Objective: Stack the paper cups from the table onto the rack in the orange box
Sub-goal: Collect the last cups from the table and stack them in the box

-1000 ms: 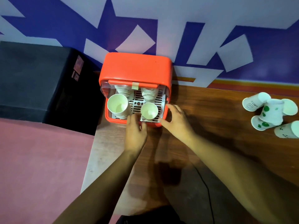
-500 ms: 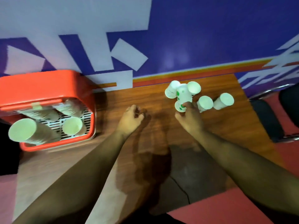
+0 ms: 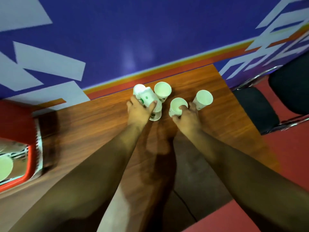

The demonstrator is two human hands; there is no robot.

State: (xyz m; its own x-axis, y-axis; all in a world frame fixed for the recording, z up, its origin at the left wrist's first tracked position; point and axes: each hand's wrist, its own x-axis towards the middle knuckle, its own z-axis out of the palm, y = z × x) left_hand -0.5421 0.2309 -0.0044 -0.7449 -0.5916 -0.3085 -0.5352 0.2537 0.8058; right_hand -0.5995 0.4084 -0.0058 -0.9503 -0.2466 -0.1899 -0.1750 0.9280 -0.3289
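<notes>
**Two hands, two cups, one box far to the left**

In the head view, we see a small bunch of paper cups (image 3: 162, 90) in the upper middle of the frame. They sit close together on the brown table (image 3: 100, 118), near the blue wall (image 3: 150, 30).

The left hand (image 3: 139, 111) has its fingers and thumb curled round a white cup with green marks (image 3: 148, 97). This cup is tipped over and lies on top of other cups. The right hand (image 3: 187, 119) pinches the rim of an upright cup (image 3: 178, 107), with one fingertip over the edge and into the mouth. One more cup (image 3: 203, 98) stands just beside that hand, and nobody is touching it.

We think these cups are very light and thin. They will squash if we squeeze hard, and they tip over easily. It is best to hold them softly round the side, or by the rim, which is the stiffest part.

The cups whose open mouths we can see look empty inside.

The orange box (image 3: 31, 164) is at the far left edge, well apart from the hands, and it is blurred. In its lower left part we see the pale mouth of a cup in the box (image 3: 5, 166). We cannot tell what else is in there.
</notes>
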